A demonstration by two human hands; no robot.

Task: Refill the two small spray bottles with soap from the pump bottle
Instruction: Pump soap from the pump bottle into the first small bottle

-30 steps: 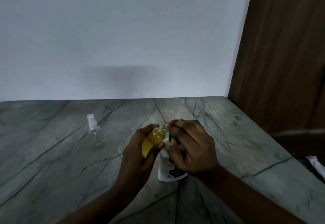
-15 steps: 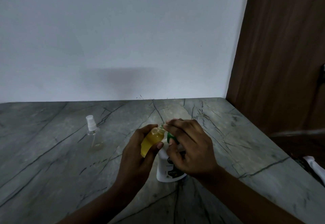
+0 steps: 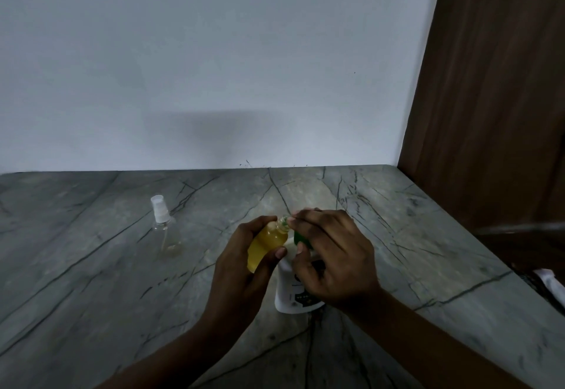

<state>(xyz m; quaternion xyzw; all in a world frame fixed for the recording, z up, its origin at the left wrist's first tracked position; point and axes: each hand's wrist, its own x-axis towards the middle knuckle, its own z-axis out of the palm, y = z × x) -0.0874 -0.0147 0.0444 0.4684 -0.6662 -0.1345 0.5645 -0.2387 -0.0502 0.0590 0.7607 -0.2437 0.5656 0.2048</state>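
Clear glossy plastic spray bottle (image 3: 164, 233) stands on the smooth veined stone table (image 3: 91, 281); matt brown wood panel (image 3: 495, 98) at right

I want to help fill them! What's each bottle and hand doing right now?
Yellow small bottle: uncapped, mostly full, tilted, mouth beside the green pump head.
Clear spray bottle: capped, upright on counter, nearly empty.
Pump bottle: standing upright.
Left hand: grips yellow small bottle.
Right hand: curled round green pump head.

Pump bottle (image 3: 289, 292) half behind right hand (image 3: 333, 262)
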